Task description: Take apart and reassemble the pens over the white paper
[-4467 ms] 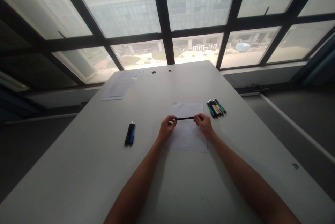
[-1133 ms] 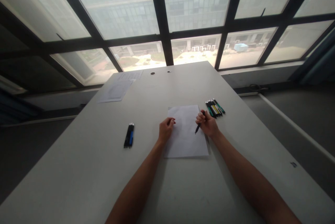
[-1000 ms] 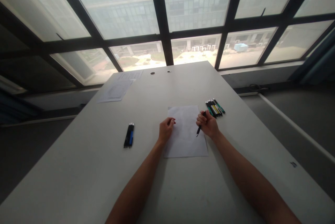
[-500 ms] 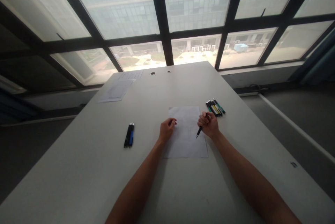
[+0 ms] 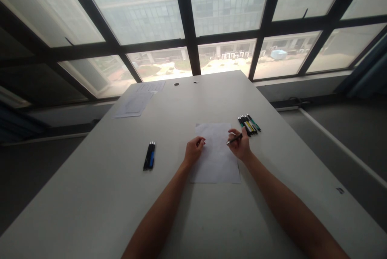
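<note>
While the right hand (image 5: 242,148) clamps a pen (image 5: 234,139), slackness could drop it onto the paper (image 5: 216,167). The left hand (image 5: 192,151) curls closed.

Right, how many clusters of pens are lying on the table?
2: a left cluster, well left of the left hand, and a right cluster, just beyond the right hand, whose grip holds a separate pen.

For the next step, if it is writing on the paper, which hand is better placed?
Probably the right hand: it holds the dark pen with its tip over the paper. The left hand shows no pen.
</note>
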### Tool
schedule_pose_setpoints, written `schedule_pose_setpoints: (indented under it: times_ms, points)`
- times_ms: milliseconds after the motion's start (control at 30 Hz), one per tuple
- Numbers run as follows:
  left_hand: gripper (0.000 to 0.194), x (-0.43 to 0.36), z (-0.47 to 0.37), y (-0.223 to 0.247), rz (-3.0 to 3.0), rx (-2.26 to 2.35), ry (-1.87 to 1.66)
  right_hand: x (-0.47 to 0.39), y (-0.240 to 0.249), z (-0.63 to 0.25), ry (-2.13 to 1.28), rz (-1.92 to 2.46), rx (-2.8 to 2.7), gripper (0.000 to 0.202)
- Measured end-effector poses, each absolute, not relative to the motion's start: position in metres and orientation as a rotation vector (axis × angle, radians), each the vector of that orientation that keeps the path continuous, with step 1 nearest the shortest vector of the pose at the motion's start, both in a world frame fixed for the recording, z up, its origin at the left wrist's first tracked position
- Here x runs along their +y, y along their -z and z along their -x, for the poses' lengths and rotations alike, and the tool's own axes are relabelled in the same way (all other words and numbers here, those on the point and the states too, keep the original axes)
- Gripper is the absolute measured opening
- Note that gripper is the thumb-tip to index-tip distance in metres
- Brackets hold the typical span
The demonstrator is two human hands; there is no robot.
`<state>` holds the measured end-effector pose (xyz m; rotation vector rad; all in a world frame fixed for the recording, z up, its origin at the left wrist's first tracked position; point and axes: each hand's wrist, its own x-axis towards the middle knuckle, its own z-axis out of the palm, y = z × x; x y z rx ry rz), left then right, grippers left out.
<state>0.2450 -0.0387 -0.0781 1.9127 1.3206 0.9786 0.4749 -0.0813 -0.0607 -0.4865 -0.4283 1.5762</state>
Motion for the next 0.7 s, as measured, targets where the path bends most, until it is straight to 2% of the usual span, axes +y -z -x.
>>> schedule_pose_setpoints:
  times_ms: [100, 267, 433, 567, 700]
  points:
    - [0.022, -0.039, -0.245, 0.080, -1.998, 1.284, -0.924, -0.079, 0.064, -0.471, -1.461, 0.591, -0.489, 0.056]
    - [0.018, -0.043, -0.246, 0.076, -2.095, 1.231, -0.877, -0.075, 0.073, -0.466, -1.302, 0.726, -0.598, 0.028]
    - [0.024, -0.049, -0.246, 0.070, -2.246, 1.177, -0.846, -0.073, 0.077, -0.463, -1.194, 0.811, -0.595, 0.033]
    - [0.028, -0.051, -0.243, 0.068, -2.360, 1.168, -0.790, -0.074, 0.073, -0.463, -1.195, 0.839, -0.644, 0.029]
    - [0.025, -0.052, -0.239, 0.065, -2.400, 1.160, -0.772, -0.075, 0.071, -0.463, -1.139, 0.859, -0.681, 0.031]
